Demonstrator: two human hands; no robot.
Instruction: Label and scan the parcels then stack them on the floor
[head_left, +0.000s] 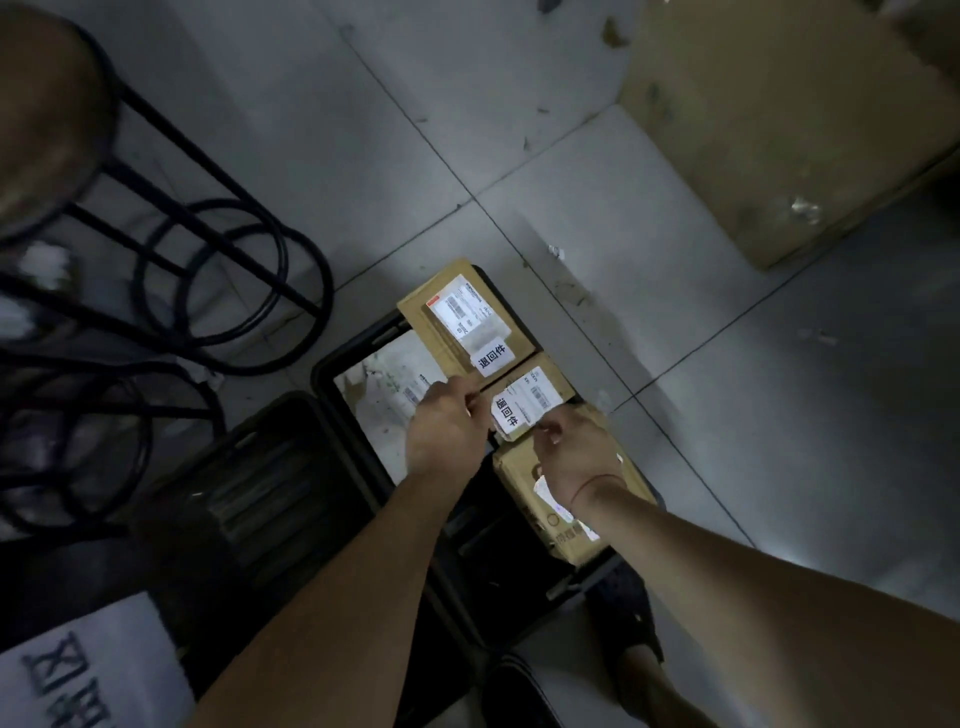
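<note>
Three cardboard parcels lie in a row along the right side of a black crate (332, 364). The far parcel (447, 332) carries a shipping label and a white sticker with black characters. On the small middle parcel (540, 389) lies a white sticker (508, 415) of the same kind. My left hand (447, 426) pinches that sticker's left edge. My right hand (571, 452) presses its lower right corner with the fingertips. The near parcel (519, 467) lies partly under my right wrist. A white plastic parcel (384, 400) lies in the crate to the left.
Black metal stools (208, 249) stand at the left on the grey tiled floor (623, 234). A large cardboard box (789, 130) sits at the upper right. A white sheet with big characters (88, 670) is at the lower left. My sandalled foot (634, 639) is beside the crate.
</note>
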